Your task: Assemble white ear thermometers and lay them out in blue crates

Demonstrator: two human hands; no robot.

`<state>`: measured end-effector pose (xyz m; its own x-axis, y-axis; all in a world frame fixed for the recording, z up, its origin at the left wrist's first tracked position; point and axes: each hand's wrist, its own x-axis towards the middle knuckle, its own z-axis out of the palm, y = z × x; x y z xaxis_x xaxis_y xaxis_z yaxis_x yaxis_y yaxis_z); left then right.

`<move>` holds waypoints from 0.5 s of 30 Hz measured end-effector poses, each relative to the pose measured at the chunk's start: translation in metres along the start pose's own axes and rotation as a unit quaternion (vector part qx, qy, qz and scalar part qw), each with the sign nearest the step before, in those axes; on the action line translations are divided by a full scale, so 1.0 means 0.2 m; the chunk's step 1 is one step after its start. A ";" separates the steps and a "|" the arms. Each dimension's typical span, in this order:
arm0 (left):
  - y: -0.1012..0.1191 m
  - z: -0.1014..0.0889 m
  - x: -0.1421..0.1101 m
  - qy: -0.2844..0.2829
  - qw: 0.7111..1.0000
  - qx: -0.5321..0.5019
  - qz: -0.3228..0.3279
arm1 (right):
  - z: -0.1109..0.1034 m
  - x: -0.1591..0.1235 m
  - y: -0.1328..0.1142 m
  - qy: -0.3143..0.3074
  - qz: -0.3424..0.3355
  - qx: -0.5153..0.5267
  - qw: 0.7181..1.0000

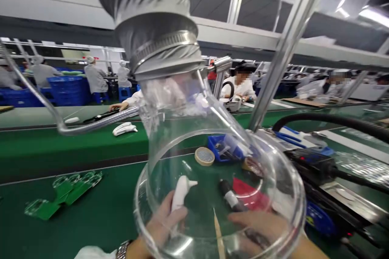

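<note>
My left hand (165, 220) is wrapped around a white handheld device (181, 192) with a narrow tip, shaped like an ear thermometer. I see it through a clear plastic hood (296, 194) above the bench. My right hand (264, 226), blurred behind the hood, has its fingers stretched leftward; a dark patch beneath them is unclear. Close to its fingertips lie a black bottle (229, 194) with a white label and a red sheet (251, 194). Between the hands, a pale pointed stick (218, 232) points away from me.
Green circuit boards (69, 190) lie at left. Beyond the hands are a round dish (204, 156) and a blue tray (223, 149). Another white device (124, 128) rests on the green belt (75, 145). A metal flexible arm (97, 124), black equipment (313, 166) and a co-worker (240, 83) are nearby.
</note>
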<state>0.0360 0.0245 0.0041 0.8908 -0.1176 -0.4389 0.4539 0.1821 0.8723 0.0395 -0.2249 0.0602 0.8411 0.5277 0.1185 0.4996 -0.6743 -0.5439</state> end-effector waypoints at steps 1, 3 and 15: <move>0.00 0.00 -0.02 -0.006 1.000 0.011 0.010 | 0.08 0.00 0.00 -0.016 0.004 0.020 1.000; -0.02 0.00 -0.04 0.006 0.998 0.055 0.043 | 0.23 0.03 -0.01 0.013 0.041 0.075 0.996; -0.07 -0.04 -0.06 0.048 0.976 0.139 0.162 | 0.50 0.10 -0.03 0.156 0.106 0.160 0.969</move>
<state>0.0184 0.0315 -0.0042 0.9906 -0.0038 -0.1370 0.1362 -0.0788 0.9875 0.0316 -0.1586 -0.0176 0.9644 0.1794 0.1944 0.2612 -0.5298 -0.8069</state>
